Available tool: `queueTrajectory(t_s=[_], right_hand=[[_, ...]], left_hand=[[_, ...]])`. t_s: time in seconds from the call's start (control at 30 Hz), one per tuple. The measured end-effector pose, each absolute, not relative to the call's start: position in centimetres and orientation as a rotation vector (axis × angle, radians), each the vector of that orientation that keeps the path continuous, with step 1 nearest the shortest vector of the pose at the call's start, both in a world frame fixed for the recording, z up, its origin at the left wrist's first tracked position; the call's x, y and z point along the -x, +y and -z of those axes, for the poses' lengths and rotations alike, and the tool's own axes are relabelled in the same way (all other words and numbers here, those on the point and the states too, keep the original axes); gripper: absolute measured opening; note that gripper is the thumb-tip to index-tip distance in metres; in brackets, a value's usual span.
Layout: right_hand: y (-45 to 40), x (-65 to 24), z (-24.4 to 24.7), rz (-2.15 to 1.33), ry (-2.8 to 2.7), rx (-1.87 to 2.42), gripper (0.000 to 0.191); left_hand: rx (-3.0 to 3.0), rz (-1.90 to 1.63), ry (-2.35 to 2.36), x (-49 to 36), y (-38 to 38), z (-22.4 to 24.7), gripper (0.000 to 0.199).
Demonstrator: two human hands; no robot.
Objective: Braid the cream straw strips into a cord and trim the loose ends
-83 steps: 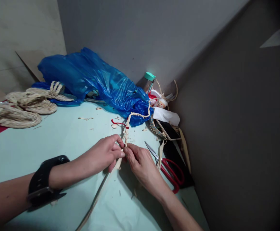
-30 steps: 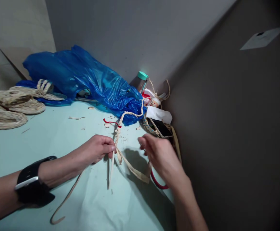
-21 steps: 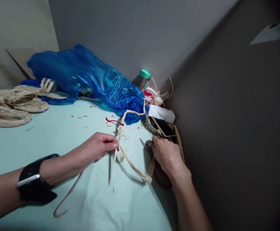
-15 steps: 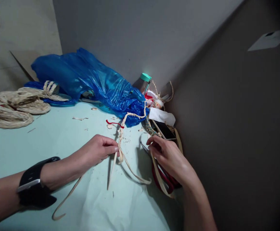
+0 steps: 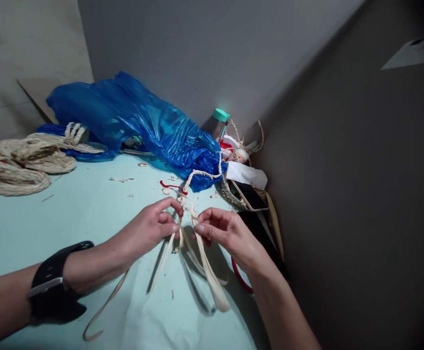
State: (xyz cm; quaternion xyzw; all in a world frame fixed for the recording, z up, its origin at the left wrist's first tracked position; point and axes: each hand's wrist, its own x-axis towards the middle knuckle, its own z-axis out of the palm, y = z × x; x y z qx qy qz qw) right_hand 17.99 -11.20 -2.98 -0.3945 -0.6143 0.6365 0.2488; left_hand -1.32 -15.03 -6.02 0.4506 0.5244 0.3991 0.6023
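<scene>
A braided cord (image 5: pixel 201 172) of pale plant fibre runs from the blue bag down to my hands, with a red tie (image 5: pixel 171 186) around it. My left hand (image 5: pixel 159 221) pinches the braid's lower end, where several loose strands fan out over the table. Between thumb and fingers, my right hand (image 5: pixel 221 231) grips a wide pale fibre strip (image 5: pixel 210 279). The strip's upper tip stands close beside the braid; whether they touch I cannot tell. Partly hidden behind my right wrist is a red loop handle (image 5: pixel 240 277), apparently of scissors. Another thin strand (image 5: pixel 106 306) hangs below my left forearm.
A crumpled blue plastic bag (image 5: pixel 124 116) lies along the back wall. Bundles of twisted fibre (image 5: pixel 33 153) rest at the left. A green-capped bottle (image 5: pixel 219 119), white paper (image 5: pixel 246 175) and a phone (image 5: pixel 252 195) crowd the right corner. Fibre scraps dot the pale table (image 5: pixel 88 209).
My right hand has moved left, carrying the fibre strip from above the scissors to the braid. My left index finger has lifted slightly higher along the braid, while the hand stays in place.
</scene>
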Motion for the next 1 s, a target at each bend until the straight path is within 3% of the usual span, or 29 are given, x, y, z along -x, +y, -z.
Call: queueTrajectory(t_s=[0.2, 0.53, 1.0], right_hand=[[-11.9, -17.6, 3.1, -1.628, -1.792, 1.129, 0.025], [-13.9, -15.4, 3.9, -0.809, -2.213, 1.396, 0.012], [-12.5, -16.4, 4.6, -1.354, -1.907, 1.283, 0.020]], left_hand=[[-1.031, -0.875, 1.184, 1.3, -14.9, 6.1, 0.025], [-1.049, -0.897, 1.228, 1.5, -15.0, 6.0, 0.018], [-1.044, -0.934, 1.289, 1.2, -15.2, 5.4, 0.017]])
